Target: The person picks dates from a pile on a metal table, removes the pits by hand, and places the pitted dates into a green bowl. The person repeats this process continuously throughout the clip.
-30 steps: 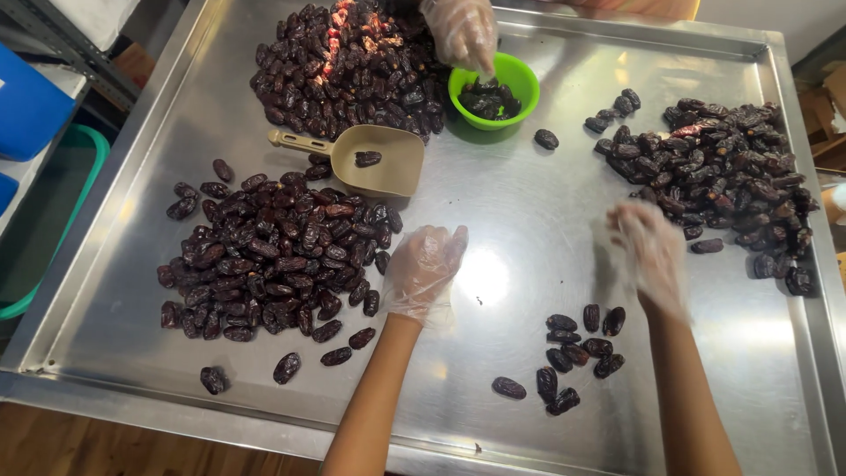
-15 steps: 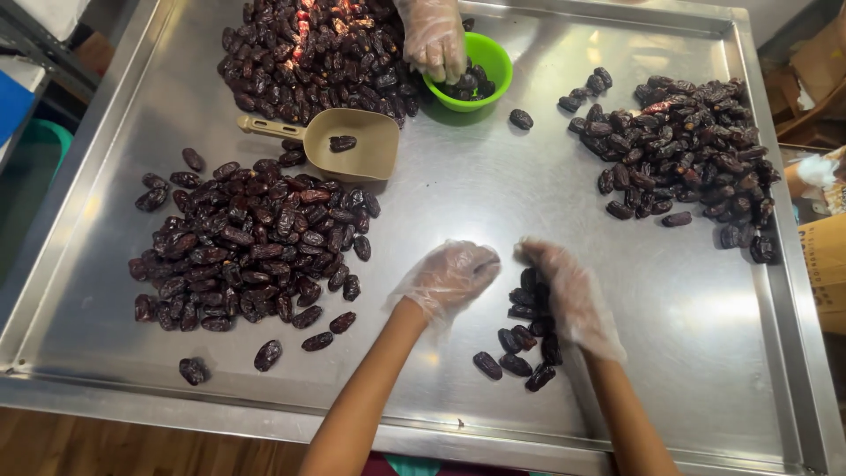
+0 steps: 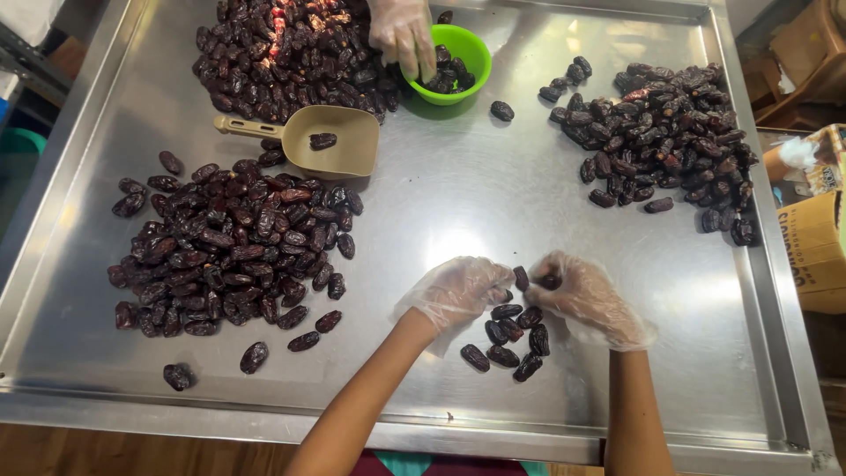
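On the tray (image 3: 493, 203), 1 large date pile (image 3: 229, 251) lies left, a second pile (image 3: 282, 53) far left, a third pile (image 3: 670, 137) far right. The scoop (image 3: 330, 141) sits between the 2 left piles. The bowl (image 3: 454, 66) stands far centre. A small cluster of dates (image 3: 511, 339) lies near centre, between both hands.

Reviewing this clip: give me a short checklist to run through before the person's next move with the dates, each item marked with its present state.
1. Both hands gloved: left hand and right hand wear clear plastic gloves: ok.
2. Date in grip: right hand pinches a date: ok; left hand's hold: cannot tell.
3. Small cluster of dates lies between the hands, apart from the big pile: ok.
4. Scoop within sight, one date in it: ok.
5. Green bowl free: not ok, another person's gloved hand is at it.
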